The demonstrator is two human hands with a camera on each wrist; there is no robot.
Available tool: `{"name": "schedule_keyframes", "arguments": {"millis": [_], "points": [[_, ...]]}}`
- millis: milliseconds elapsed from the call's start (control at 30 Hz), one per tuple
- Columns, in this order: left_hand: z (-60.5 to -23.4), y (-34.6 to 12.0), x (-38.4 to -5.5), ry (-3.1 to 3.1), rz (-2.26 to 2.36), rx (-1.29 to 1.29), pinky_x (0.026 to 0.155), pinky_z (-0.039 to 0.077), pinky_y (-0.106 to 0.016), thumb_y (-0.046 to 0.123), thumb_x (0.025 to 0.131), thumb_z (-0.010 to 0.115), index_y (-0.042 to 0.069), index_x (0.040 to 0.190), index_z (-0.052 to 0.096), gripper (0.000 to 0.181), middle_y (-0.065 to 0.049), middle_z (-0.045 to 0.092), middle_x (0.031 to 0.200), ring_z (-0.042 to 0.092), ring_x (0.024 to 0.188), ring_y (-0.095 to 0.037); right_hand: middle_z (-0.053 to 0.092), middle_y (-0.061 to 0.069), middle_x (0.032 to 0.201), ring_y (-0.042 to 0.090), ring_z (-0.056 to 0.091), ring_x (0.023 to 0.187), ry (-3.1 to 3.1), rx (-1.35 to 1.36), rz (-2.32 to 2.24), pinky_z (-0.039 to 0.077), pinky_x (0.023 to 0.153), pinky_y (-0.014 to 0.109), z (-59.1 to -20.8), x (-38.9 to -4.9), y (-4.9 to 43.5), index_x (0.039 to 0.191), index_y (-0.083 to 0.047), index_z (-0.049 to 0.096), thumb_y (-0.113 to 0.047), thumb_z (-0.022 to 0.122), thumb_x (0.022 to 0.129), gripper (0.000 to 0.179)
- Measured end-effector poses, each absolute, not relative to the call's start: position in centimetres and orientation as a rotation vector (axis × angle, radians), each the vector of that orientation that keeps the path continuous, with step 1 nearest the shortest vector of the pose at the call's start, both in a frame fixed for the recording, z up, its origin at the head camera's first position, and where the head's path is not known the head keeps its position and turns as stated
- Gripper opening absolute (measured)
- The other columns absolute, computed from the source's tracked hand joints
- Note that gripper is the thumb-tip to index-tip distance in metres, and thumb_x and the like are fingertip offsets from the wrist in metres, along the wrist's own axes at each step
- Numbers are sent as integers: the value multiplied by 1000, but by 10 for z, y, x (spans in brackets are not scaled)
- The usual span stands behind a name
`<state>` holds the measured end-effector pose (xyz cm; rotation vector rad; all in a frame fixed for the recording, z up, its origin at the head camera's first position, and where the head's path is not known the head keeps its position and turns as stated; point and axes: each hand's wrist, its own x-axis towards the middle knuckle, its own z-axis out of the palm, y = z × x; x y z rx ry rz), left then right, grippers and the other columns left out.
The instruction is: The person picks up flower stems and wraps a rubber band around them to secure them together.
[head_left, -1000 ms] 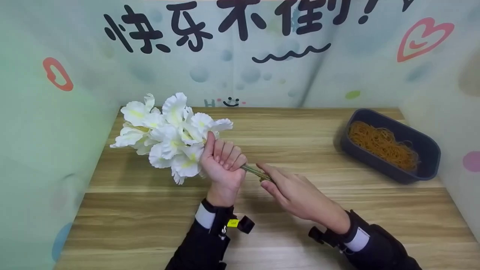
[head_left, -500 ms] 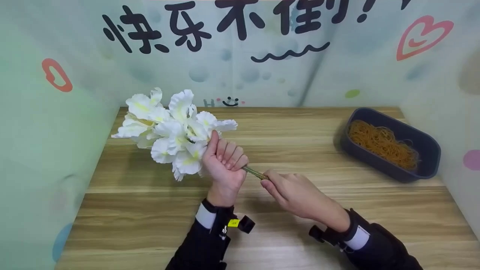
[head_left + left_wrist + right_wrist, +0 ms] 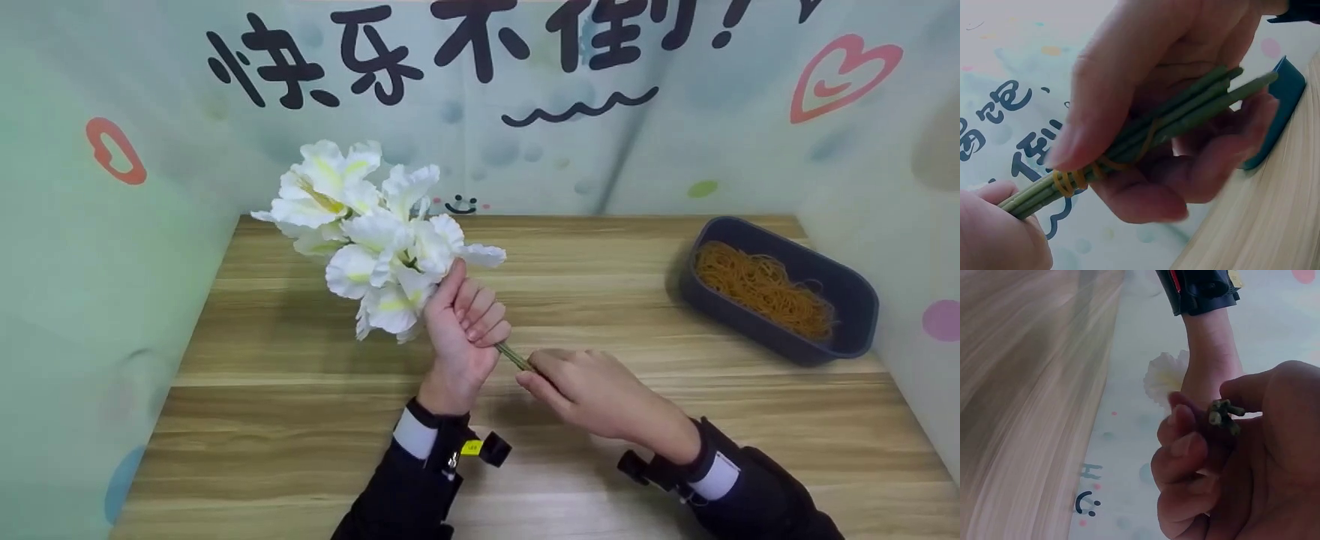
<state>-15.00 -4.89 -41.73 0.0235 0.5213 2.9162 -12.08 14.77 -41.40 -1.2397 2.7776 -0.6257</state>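
Note:
A bunch of white artificial flowers (image 3: 382,240) with yellow-tinged petals is held above the wooden table. My left hand (image 3: 466,322) grips its stems just below the blossoms, thumb pointing up along them. Farther down, my right hand (image 3: 600,394) pinches the green stems (image 3: 1190,109) between thumb and fingers. A tan rubber band (image 3: 1069,183) is wound round the stems in several turns at the right thumb, and one loop of it slants toward the cut ends. Those stem ends (image 3: 1221,415) stick out between the right thumb and fingers in the right wrist view.
On the table's right side stands a dark blue rectangular box (image 3: 742,330) with a pile of tan rubber bands (image 3: 761,289) in it. The wooden table (image 3: 300,442) is bounded by printed backdrop walls at the back and both sides.
The blossoms have swung up and to the right, and my left hand has shifted slightly right with them. My right fingers have closed further over the stem ends.

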Motion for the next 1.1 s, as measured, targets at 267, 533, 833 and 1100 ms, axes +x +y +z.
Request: {"name": "schedule_keyframes", "arguments": {"millis": [267,533,833,1100], "points": [[-418,-47,-151,565,2881,-44,45,9,-18,40,124,27,25,55,32,71,14,35,45,9,50,-6,67,-2,77,6,59,63,2766,-1315,-697,50,56,24,-415,-121,150,119,-6,70,-25,66,115,19],[-411,-42,-153,829,2798,-176,51,35,-18,37,123,41,24,69,43,55,13,41,54,44,49,-3,60,-4,70,-5,44,61,2699,-1264,-851,39,53,18,-410,-117,152,113,-6,70,-22,67,115,16],[-415,-60,-156,1650,2287,-64,63,56,-26,57,119,44,20,98,62,46,6,61,74,65,68,-12,56,-5,68,-7,39,59,2674,-1177,-963,38,50,18,-407,-113,159,112,-5,70,-19,67,114,14],[-407,-93,-152,2105,1742,222,60,52,-22,46,117,61,13,102,69,37,6,67,82,59,69,-11,55,-8,67,-8,43,56,2611,-1062,-1042,41,51,20,-406,-113,164,109,-6,69,-22,63,117,18]]}}
